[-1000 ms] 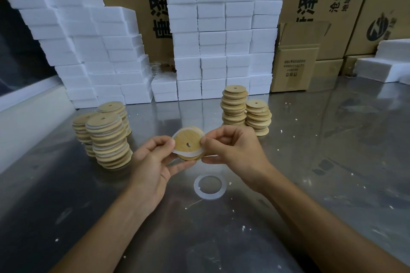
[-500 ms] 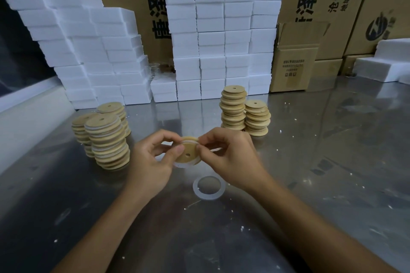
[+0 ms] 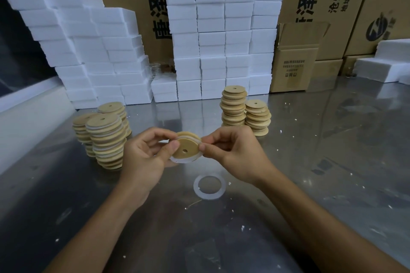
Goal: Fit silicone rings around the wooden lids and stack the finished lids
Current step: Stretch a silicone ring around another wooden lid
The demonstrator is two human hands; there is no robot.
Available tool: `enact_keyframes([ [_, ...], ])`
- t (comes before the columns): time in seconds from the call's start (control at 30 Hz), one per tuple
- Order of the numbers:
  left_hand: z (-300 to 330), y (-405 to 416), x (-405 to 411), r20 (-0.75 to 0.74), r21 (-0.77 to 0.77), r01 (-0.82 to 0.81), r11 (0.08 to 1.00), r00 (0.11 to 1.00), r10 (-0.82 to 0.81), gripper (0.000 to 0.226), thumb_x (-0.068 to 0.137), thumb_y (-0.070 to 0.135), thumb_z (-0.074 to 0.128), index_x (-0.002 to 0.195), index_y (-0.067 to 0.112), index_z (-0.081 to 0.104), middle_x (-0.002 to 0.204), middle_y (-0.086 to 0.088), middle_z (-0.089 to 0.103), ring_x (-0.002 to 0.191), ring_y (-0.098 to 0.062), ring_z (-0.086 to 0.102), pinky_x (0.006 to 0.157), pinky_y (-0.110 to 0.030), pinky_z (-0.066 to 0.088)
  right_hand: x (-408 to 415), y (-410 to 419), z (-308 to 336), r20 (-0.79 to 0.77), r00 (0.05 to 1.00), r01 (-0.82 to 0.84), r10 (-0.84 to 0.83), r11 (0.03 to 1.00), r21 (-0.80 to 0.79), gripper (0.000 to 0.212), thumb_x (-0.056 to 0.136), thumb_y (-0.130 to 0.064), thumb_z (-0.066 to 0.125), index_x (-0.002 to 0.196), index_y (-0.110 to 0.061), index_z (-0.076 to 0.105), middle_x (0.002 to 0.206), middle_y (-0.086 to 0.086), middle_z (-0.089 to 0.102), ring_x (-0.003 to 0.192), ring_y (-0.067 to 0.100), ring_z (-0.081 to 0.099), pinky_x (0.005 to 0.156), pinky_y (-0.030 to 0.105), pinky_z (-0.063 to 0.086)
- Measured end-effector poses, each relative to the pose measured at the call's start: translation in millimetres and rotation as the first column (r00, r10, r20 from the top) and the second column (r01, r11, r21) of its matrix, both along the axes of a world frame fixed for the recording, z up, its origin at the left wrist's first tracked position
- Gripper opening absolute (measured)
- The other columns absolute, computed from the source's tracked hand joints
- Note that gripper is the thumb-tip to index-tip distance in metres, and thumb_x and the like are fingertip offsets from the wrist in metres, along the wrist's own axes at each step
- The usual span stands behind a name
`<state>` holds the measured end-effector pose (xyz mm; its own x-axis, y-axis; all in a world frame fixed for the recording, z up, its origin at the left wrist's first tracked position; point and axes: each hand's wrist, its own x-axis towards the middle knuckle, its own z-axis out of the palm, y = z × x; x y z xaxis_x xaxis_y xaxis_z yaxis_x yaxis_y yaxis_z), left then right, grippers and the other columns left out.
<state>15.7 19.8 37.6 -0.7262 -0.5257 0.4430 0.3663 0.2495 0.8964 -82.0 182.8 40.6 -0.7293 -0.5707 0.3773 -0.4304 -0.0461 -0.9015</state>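
Above the middle of the steel table both my hands hold one round wooden lid (image 3: pixel 186 150) with a small hole, a white silicone ring partly around its rim. My left hand (image 3: pixel 147 157) pinches its left edge with thumb and fingers. My right hand (image 3: pixel 233 150) pinches the ring at the lid's right edge. A loose white silicone ring (image 3: pixel 209 186) lies flat on the table just below the lid. Stacks of lids with white rings (image 3: pixel 106 139) stand at the left. Two stacks of plain wooden lids (image 3: pixel 244 111) stand behind my right hand.
White foam blocks (image 3: pixel 221 35) are piled high along the back, with more at the left (image 3: pixel 88 55) and far right (image 3: pixel 383 62). Cardboard boxes (image 3: pixel 295 60) stand behind them. Small white crumbs dot the steel table (image 3: pixel 332 162).
The lid has tilted from facing me to lying flatter, and both hands have shifted their pinch around its rim while working the ring on.
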Motion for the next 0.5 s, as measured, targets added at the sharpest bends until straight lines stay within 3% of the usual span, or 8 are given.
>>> enact_keyframes([
  [0.1,-1.6,0.6,-1.3,-0.012,0.104,0.019,0.994,1.0,-0.018,0.015,0.081,-0.005,0.067,0.081,0.011,0.066,0.083,-0.001,0.076,0.079,-0.018,0.074,0.055,-0.03,0.058,1.6,0.1,-0.1,-0.005,1.0,0.015,-0.015,1.0,-0.001,0.012,0.085,-0.009,0.077,0.089,0.001,0.075,0.084,0.012,0.077,0.08,0.031,0.074,0.081,0.048,0.06],
  [0.23,-2.4,2.3,-1.8,-0.013,0.191,0.036,0.981,0.999,-0.034,0.015,0.081,-0.002,0.065,0.077,0.012,0.066,0.087,-0.005,0.075,0.083,-0.022,0.074,0.059,-0.037,0.059,1.6,-0.2,-1.5,0.023,1.0,0.005,-0.005,1.0,0.007,0.015,0.085,-0.013,0.077,0.09,0.001,0.074,0.083,0.01,0.077,0.079,0.029,0.075,0.08,0.05,0.06],
  [0.5,-1.4,3.3,-0.3,0.022,0.327,0.098,0.94,0.994,-0.111,0.016,0.074,0.01,0.066,0.061,0.02,0.07,0.086,-0.011,0.075,0.082,-0.027,0.073,0.059,-0.043,0.059,0.4,3.4,2.4,0.143,0.988,-0.046,0.05,0.999,-0.028,0.007,0.082,-0.001,0.077,0.084,0.005,0.073,0.087,0.02,0.075,0.079,0.025,0.071,0.087,0.047,0.059],
])
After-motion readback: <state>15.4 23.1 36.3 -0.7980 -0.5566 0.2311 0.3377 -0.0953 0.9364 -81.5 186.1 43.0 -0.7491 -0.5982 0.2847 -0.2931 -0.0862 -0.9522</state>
